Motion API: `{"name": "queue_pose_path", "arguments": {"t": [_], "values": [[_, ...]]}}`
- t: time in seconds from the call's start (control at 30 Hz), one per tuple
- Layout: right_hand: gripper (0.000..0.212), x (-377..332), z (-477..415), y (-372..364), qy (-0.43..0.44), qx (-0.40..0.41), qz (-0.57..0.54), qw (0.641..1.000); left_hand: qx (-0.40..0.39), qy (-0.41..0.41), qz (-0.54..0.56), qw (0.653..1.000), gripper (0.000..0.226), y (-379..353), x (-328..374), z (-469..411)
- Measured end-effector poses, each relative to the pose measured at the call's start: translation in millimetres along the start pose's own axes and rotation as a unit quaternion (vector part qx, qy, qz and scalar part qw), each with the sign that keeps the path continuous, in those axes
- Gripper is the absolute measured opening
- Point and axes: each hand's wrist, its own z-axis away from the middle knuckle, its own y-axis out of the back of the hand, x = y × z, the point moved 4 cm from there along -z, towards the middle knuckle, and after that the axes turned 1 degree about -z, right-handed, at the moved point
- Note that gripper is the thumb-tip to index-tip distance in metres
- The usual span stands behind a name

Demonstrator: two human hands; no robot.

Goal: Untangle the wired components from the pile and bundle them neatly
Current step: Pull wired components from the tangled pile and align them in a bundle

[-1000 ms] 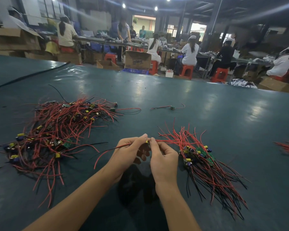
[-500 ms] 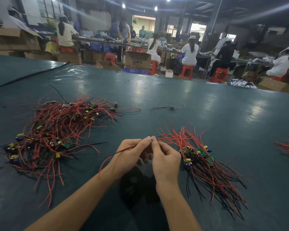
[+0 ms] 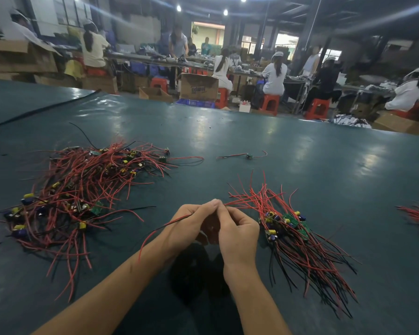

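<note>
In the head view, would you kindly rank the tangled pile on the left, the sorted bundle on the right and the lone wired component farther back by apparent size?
1. Tangled pile, largest spread.
2. Sorted bundle, clearly smaller, though nearer the camera.
3. Lone wired component, by far the smallest; it lies farther away, but the gap is too great to matter.

A dark green table surface (image 3: pixel 300 151) fills the foreground, glossy with light patches. Beyond its far edge, from ten to two o'clock, workers sit on red stools (image 3: pixel 269 102) at long benches (image 3: pixel 140 58). Cardboard boxes (image 3: pixel 198 87) stand at twelve and ten o'clock. Ceiling lamps (image 3: pixel 225 12) glow above; a bright doorway (image 3: pixel 208 35) opens at twelve.
</note>
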Motion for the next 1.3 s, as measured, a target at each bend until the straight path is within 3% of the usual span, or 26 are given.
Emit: {"name": "queue_pose_path", "arguments": {"t": [0.37, 0.73, 0.97, 1.13, 1.3], "values": [[0.032, 7, -20, 16, -0.11, 0.108, -0.048, 0.987, 0.006, -0.009, -0.042, 0.999, 0.057, -2, 1, 2], [0.014, -1, -42, 47, -0.117, 0.193, -0.177, 0.958, -0.052, -0.025, -0.083, 0.995, 0.053, -5, 6, 8], [0.017, -9, -41, 43, -0.088, 0.149, -0.224, 0.959, -0.059, -0.019, -0.032, 0.998, 0.055, 0, 10, 9], [0.018, -8, -33, 35, -0.06, 0.138, -0.17, 0.974, -0.035, -0.015, 0.002, 0.999, 0.056, 2, 9, 7], [0.024, -5, -20, 13, -0.06, 0.063, -0.072, 0.994, -0.015, -0.016, 0.009, 1.0, 0.057, 3, 10, 7]]}}
